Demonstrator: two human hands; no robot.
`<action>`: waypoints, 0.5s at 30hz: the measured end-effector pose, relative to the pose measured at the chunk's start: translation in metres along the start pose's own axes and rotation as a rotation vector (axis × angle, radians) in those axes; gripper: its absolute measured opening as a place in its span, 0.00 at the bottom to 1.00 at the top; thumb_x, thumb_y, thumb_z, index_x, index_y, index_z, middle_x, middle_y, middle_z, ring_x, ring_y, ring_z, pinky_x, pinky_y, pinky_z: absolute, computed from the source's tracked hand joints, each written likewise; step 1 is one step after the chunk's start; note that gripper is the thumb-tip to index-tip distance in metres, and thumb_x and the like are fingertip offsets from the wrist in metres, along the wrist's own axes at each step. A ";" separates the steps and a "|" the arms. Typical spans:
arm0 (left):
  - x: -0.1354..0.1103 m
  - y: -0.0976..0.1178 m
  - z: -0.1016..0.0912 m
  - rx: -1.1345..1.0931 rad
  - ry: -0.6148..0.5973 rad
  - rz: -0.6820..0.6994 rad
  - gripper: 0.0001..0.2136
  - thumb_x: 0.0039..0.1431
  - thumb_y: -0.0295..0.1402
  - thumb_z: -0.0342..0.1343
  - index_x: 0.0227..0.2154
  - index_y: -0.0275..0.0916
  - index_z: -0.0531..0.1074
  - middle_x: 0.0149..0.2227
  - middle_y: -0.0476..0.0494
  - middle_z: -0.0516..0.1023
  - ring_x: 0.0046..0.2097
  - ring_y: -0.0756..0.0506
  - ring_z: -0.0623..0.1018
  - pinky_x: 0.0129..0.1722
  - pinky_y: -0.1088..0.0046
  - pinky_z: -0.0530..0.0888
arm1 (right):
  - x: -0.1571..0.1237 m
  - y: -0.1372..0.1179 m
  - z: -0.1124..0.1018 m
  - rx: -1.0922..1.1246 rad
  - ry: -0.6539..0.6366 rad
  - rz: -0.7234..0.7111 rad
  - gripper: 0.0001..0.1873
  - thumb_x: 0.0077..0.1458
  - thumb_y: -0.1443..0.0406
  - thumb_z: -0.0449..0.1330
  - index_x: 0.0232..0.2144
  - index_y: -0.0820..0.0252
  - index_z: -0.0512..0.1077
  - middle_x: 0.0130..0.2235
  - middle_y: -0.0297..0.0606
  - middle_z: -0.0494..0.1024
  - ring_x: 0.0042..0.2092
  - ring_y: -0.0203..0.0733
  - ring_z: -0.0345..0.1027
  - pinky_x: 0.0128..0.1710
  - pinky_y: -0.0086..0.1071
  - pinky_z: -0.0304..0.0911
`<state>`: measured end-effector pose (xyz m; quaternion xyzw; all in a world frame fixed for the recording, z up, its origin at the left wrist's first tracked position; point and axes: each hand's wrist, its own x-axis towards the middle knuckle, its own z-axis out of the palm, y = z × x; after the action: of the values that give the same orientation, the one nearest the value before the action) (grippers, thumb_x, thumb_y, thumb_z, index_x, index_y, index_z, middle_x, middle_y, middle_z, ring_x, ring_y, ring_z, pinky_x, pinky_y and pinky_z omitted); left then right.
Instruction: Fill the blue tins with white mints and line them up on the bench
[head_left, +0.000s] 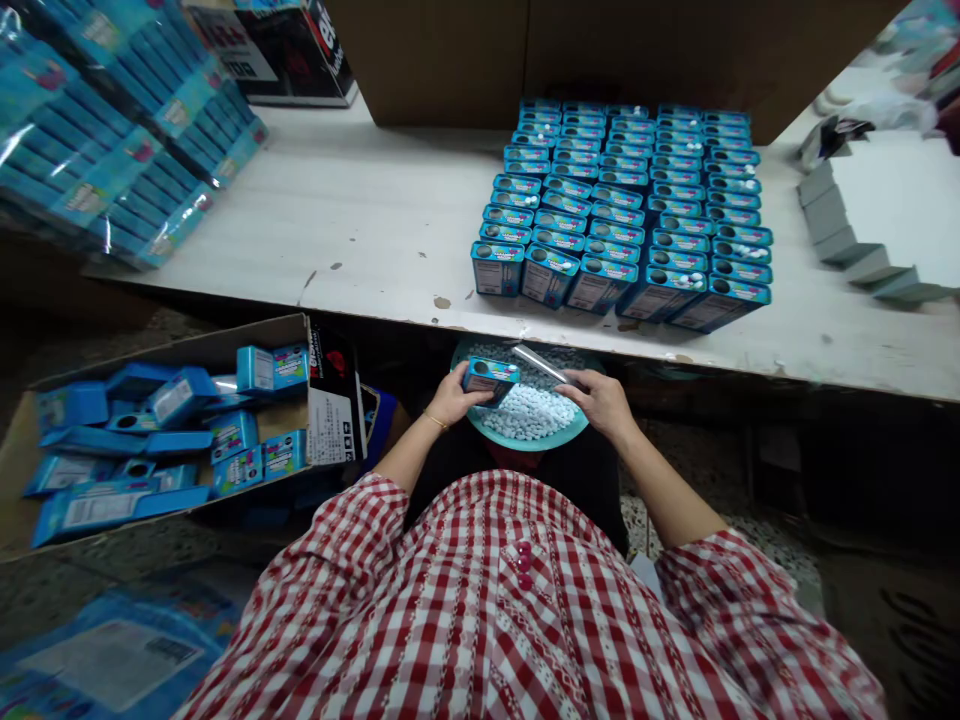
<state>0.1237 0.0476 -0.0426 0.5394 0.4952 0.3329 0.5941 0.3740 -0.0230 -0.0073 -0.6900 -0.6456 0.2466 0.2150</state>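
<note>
My left hand (pixel 451 398) is closed around a small blue candy box (pixel 491 378) with a dark round hole in its top face. My right hand (pixel 602 400) grips the end of a shiny, narrow metal piece (pixel 541 364), perhaps a scoop; its exact kind is unclear. The metal piece slants up and left, its far tip a little apart from the box. Below both hands, a turquoise bowl (pixel 517 443) at my lap holds many small white candies (pixel 536 412). The bowl's far side lies in shadow under the table edge.
Rows of blue boxes (pixel 622 215) stand on the white table (pixel 360 220). On the left, a cardboard carton (pixel 22 470) holds loose blue boxes; wrapped packs (pixel 105 140) sit above it. A brown carton (pixel 600 60) stands behind, and white stacked pieces (pixel 892 210) lie at right.
</note>
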 end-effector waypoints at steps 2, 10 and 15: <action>-0.004 -0.010 -0.008 -0.207 0.036 -0.101 0.22 0.34 0.32 0.68 0.35 0.35 0.70 0.34 0.45 0.77 0.36 0.46 0.76 0.44 0.66 0.72 | -0.015 0.023 -0.006 -0.139 -0.098 0.073 0.19 0.58 0.57 0.49 0.45 0.55 0.74 0.38 0.38 0.77 0.40 0.40 0.70 0.38 0.30 0.61; 0.006 -0.039 0.019 -0.621 0.099 -0.299 0.21 0.35 0.32 0.69 0.35 0.35 0.69 0.35 0.43 0.77 0.37 0.46 0.77 0.46 0.61 0.71 | -0.008 0.032 0.035 -0.538 -0.276 -0.006 0.17 0.59 0.63 0.49 0.47 0.60 0.69 0.41 0.45 0.74 0.42 0.42 0.69 0.37 0.30 0.59; 0.013 -0.049 0.045 -0.565 0.101 -0.314 0.20 0.36 0.32 0.68 0.34 0.35 0.68 0.33 0.45 0.77 0.34 0.48 0.76 0.46 0.59 0.71 | 0.019 0.009 0.083 -0.418 -0.246 -0.044 0.17 0.62 0.66 0.43 0.48 0.59 0.67 0.45 0.42 0.74 0.45 0.39 0.67 0.41 0.27 0.57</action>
<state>0.1631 0.0357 -0.0964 0.2532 0.4893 0.3875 0.7391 0.3305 -0.0061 -0.0792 -0.6699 -0.7189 0.1853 -0.0072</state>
